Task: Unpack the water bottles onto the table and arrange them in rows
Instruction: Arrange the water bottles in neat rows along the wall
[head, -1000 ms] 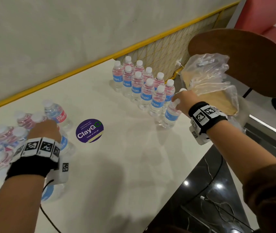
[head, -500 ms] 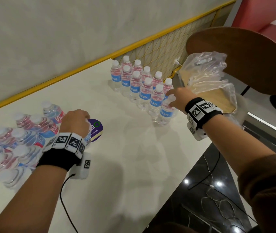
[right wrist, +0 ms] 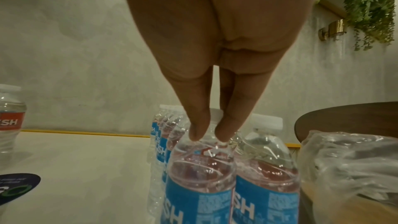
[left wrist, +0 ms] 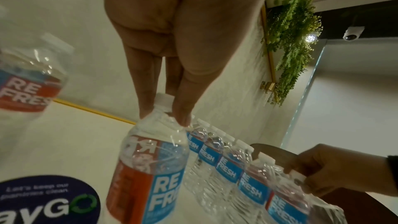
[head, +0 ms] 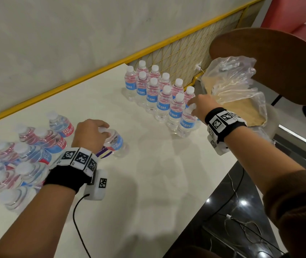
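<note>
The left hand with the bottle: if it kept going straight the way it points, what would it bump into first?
Probably the near end of the standing rows, where the right hand pinches the front bottle. Bare table lies between; depth is uncertain.

- Table [head: 148, 192] runs along the wall [head: 55, 34].
- Two rows of upright bottles [head: 162, 97] stand at the table's far right, side by side.
- Right hand [head: 202, 107] is at the rows' near end, on a bottle [head: 186, 121].
- Bag [head: 232, 86] sits right of the rows, off the table edge.
- Pack [head: 18, 161] lies at the left.
- Left hand [head: 90, 135] holds a tilted bottle [head: 116, 143] between pack and rows, over a sticker [head: 102, 154].
</note>
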